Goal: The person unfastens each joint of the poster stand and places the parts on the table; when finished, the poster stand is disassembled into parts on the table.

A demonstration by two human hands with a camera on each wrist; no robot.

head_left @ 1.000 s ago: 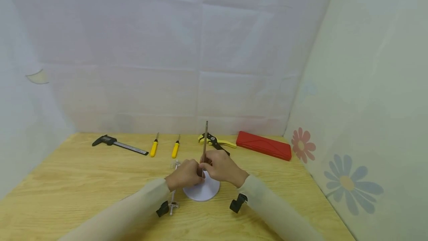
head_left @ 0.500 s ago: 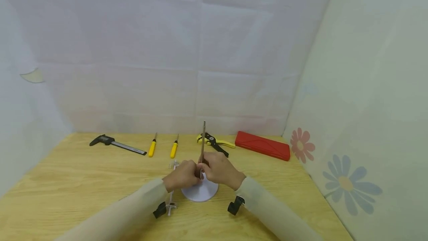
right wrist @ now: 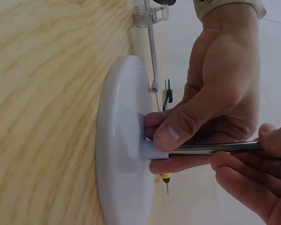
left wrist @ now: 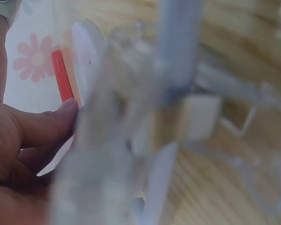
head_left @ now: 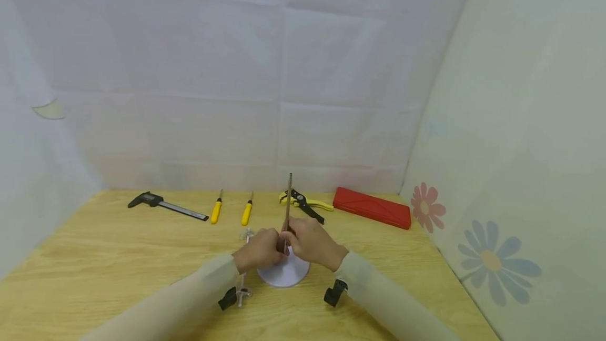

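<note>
A thin metal rod stands upright in the collar of a round white base on the wooden table. My left hand pinches the foot of the rod at the collar, with its thumb beside the base. My right hand grips the rod just above it, and its fingers curl round the shaft. The left wrist view is blurred; it shows my left hand and a clear plastic part close to the lens.
A clear clamp with a black knob lies left of the base and a black knob piece lies to its right. Along the back are a caliper, two yellow screwdrivers, pliers and a red case. Walls close the back and right.
Both hands keep their hold low on the rod, and the rod stays upright in the base. Only the view has shifted slightly.
</note>
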